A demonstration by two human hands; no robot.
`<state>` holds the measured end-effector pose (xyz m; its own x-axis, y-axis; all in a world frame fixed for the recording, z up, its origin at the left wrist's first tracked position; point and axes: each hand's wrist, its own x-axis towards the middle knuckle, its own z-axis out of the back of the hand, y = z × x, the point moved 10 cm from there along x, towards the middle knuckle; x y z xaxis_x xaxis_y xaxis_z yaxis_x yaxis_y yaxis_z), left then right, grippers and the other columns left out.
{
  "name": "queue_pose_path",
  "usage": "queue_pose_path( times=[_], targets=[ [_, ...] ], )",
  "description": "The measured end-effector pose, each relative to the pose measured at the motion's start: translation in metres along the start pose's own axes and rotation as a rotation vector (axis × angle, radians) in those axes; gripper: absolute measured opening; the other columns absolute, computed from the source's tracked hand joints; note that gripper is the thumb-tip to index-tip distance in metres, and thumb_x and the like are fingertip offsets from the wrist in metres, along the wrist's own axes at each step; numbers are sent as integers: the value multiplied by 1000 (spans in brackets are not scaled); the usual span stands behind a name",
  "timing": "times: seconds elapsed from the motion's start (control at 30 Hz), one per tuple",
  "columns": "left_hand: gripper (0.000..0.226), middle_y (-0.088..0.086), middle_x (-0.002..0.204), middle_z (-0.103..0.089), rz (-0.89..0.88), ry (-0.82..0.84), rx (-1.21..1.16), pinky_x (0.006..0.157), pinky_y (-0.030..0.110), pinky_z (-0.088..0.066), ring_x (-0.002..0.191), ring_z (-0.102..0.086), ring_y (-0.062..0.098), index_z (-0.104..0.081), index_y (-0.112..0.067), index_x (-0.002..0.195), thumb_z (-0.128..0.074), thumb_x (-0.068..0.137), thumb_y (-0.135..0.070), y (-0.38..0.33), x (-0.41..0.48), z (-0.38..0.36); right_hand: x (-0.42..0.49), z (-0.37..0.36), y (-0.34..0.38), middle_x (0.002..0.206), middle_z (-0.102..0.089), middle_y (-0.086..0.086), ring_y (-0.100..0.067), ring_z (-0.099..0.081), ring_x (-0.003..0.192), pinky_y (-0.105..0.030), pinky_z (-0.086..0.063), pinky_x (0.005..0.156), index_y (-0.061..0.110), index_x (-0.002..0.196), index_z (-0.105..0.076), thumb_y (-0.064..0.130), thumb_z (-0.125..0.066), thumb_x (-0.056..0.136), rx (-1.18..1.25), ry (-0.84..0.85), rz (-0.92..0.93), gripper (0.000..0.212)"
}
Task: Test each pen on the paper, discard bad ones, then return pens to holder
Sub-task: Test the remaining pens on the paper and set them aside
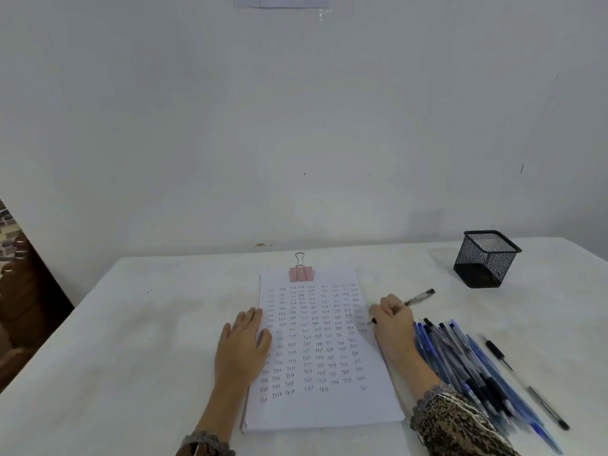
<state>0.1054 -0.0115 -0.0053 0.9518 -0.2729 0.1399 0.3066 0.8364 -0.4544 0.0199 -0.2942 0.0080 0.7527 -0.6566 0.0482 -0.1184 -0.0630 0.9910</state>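
One pen (415, 298) is in the right hand (393, 319), with the fingers curled tight around it. Its dark tip pokes out to the left of the hand and touches the right edge of the paper (320, 350), and its back end sticks up and away to the right, past the knuckles. The pen is a bit blurry. The left hand (243, 340) holds nothing. It lies flat and spread out, with the fingers resting on the left edge of the paper and the palm on the table (131, 324). The paper is a white stack in front of the person, and it is covered with rows of the small word "Test". A pink clip (301, 273) with silver handles pinches the top edge of the stack. Just to the right of the right arm lies a big pile of pens (467, 366), mostly blue with some dark ones, spread out like a fan on the table. One black pen (526, 380) lies by itself just to the right of the pile. A black wire pen holder (486, 258) stands far back on the right side of the table, well apart from the hands, and no pens can be seen in it. Both sleeves have a dark spotted pattern.
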Motion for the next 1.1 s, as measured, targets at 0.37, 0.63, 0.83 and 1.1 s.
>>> queue_pose_path(
  times=[0.37,0.63,0.83,1.1],
  targets=[
    [80,-9,153,-19,12,-44,46,115,27,-2,142,-11,8,-20,-23,145,1,74,-53,4,0,-1,-19,-21,-7,42,-35,3,-10,-27,30,-15,-22,35,15,81,-41,34,-28,101,592,68,-313,30],
    [96,-7,152,-23,10,-63,23,114,24,-3,142,-14,9,-24,-21,145,10,62,-56,1,-2,3,-41,-47,-22,51,-46,3,-6,-25,32,-16,-24,27,9,74,-75,18,-97,12,1088,194,-449,67],
    [91,-4,146,-36,6,-95,-59,109,20,-4,139,-25,11,-38,-17,139,2,66,-54,3,-5,6,-49,-45,-33,41,-28,7,-5,-5,46,-14,-13,25,14,69,-65,27,-91,40,1080,119,-516,42],
    [66,0,137,-49,8,-109,-89,109,24,-12,133,-37,14,-51,-14,130,-20,80,-42,1,-10,10,-58,-40,-36,44,-36,5,-4,-21,30,-15,-17,27,10,89,-57,31,-34,100,895,44,-597,32]
  ],
)
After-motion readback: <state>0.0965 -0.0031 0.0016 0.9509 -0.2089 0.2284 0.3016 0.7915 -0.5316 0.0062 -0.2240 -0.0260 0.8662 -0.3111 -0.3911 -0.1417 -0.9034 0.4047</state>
